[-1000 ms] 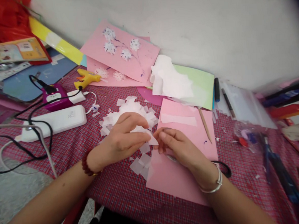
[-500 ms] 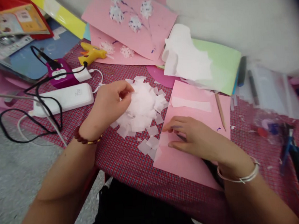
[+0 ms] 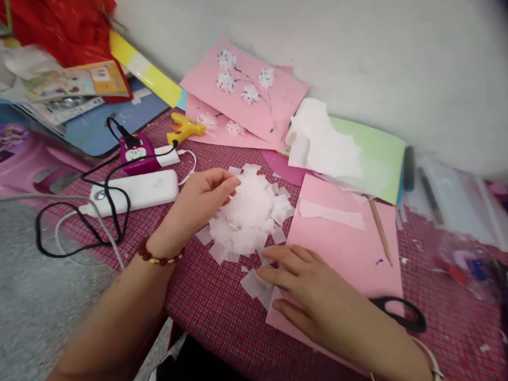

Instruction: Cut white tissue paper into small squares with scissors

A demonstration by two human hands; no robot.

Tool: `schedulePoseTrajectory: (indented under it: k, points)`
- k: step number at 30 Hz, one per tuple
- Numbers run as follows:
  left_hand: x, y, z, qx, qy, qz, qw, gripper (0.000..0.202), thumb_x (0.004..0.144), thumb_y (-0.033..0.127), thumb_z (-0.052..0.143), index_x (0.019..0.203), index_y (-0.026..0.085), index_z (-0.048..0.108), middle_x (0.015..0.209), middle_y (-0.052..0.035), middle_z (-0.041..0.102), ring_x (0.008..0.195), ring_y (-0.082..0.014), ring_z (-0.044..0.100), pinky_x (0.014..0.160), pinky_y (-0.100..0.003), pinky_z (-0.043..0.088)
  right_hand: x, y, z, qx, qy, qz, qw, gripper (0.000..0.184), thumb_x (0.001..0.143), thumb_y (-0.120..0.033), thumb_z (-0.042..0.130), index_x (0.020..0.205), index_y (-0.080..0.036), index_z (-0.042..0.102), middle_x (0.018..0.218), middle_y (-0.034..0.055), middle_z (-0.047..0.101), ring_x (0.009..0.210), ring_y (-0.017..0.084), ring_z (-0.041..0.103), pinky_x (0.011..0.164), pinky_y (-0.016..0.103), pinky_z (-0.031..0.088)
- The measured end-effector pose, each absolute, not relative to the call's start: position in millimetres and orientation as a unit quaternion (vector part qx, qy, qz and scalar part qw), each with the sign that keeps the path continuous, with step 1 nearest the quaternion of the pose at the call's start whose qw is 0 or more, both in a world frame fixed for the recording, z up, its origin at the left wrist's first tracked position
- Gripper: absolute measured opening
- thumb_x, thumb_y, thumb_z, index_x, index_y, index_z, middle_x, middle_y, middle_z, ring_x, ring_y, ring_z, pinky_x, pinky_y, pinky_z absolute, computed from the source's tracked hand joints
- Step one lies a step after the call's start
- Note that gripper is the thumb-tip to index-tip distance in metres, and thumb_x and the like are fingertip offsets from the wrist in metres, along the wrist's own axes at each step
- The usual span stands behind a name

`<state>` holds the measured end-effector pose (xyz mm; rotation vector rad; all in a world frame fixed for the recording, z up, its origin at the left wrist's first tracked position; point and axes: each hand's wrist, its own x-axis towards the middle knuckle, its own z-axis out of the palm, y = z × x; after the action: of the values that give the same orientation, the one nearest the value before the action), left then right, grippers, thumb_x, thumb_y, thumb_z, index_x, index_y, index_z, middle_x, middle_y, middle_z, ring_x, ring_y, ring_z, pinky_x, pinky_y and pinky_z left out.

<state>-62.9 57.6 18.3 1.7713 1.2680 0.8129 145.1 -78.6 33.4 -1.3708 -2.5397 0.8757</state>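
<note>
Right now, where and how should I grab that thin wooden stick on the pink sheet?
Probably pinch the thin wooden stick mid-shaft, your right hand coming from above and the near side. It lies flat, pointing away from you on the pink sheet, so both long sides are exposed; its far end is close to the green sheet, leaving less finger room.

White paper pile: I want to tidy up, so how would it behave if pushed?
The white paper pile would probably spread apart, being many small, untidily overlapping pieces. Each piece is likely light and rather floppy, since they look thin.
</note>
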Motion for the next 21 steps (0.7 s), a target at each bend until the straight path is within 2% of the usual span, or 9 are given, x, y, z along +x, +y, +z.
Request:
schedulePoseTrajectory:
  k: [3,6,10,13,15,18,20,21]
  points:
    - [-64,62,11,0.738,0.522,0.351,0.244,0.021,0.089,0.031,0.052,0.087,0.016,0.066,0.082,-0.0032,0.065,0.078,-0.0159,0.058,0.072,-0.029,0.046,144,-74,27,-0.481,-0.822,0.298,0.07,0.028,0.09,-0.01,0.057,0.113,-0.023,0.064,0.121,0.0068,0.067,0.109,0.025,0.06,0.096,0.045,0.05]
    - [-60,64,0,0.786,0.5,0.332,0.148,0.017,0.088,0.028,0.054,0.094,0.016,0.065,0.1,-0.008,0.064,0.099,-0.0214,0.057,0.092,-0.039,0.044,144,-73,21,-0.495,-0.814,0.299,0.058,0.025,0.09,-0.011,0.057,0.111,-0.022,0.065,0.111,0.0071,0.07,0.1,0.026,0.063,0.088,0.047,0.053]
    - [-47,62,-13,0.814,0.497,0.272,0.125,0.021,0.082,0.033,0.065,0.096,0.018,0.066,0.119,-0.0125,0.06,0.115,-0.0299,0.052,0.1,-0.051,0.039,143,-72,16,-0.501,-0.816,0.282,0.054,0.026,0.088,-0.009,0.058,0.11,-0.021,0.066,0.109,0.0076,0.071,0.097,0.028,0.064,0.086,0.049,0.054]
    - [-38,60,-13,0.815,0.487,0.271,0.159,0.008,0.08,0.026,0.065,0.08,0.019,0.067,0.124,-0.0118,0.059,0.12,-0.0306,0.049,0.102,-0.053,0.037,142,-72,14,-0.503,-0.817,0.274,0.062,0.025,0.088,-0.009,0.058,0.108,-0.021,0.067,0.109,0.0076,0.071,0.096,0.028,0.064,0.086,0.049,0.054]
    - [-37,60,-8,0.802,0.468,0.314,0.199,0.009,0.081,0.021,0.063,0.072,0.019,0.065,0.12,-0.01,0.061,0.118,-0.0269,0.052,0.104,-0.05,0.036,142,-71,13,-0.503,-0.817,0.274,0.065,0.025,0.088,-0.009,0.057,0.108,-0.021,0.067,0.108,0.0074,0.071,0.096,0.028,0.064,0.086,0.049,0.054]
    - [-43,60,2,0.754,0.448,0.373,0.302,0.014,0.084,0.026,0.059,0.072,0.019,0.062,0.109,-0.0067,0.065,0.106,-0.0213,0.058,0.098,-0.042,0.042,143,-71,12,-0.504,-0.814,0.28,0.066,0.025,0.089,-0.009,0.057,0.108,-0.021,0.067,0.106,0.0069,0.071,0.096,0.028,0.064,0.085,0.048,0.054]
    - [-48,60,6,0.697,0.453,0.381,0.404,0.019,0.087,0.033,0.056,0.075,0.019,0.061,0.09,-0.0029,0.065,0.084,-0.0163,0.06,0.078,-0.032,0.048,143,-70,12,-0.509,-0.81,0.284,0.066,0.025,0.089,-0.009,0.057,0.108,-0.021,0.067,0.106,0.0065,0.071,0.095,0.027,0.065,0.085,0.048,0.053]
    - [-51,59,7,0.663,0.461,0.379,0.451,0.021,0.087,0.036,0.055,0.076,0.019,0.059,0.079,-0.0004,0.062,0.071,-0.0138,0.056,0.065,-0.027,0.046,143,-70,12,-0.511,-0.808,0.286,0.067,0.025,0.089,-0.009,0.057,0.109,-0.021,0.067,0.106,0.0063,0.071,0.095,0.027,0.065,0.085,0.047,0.053]
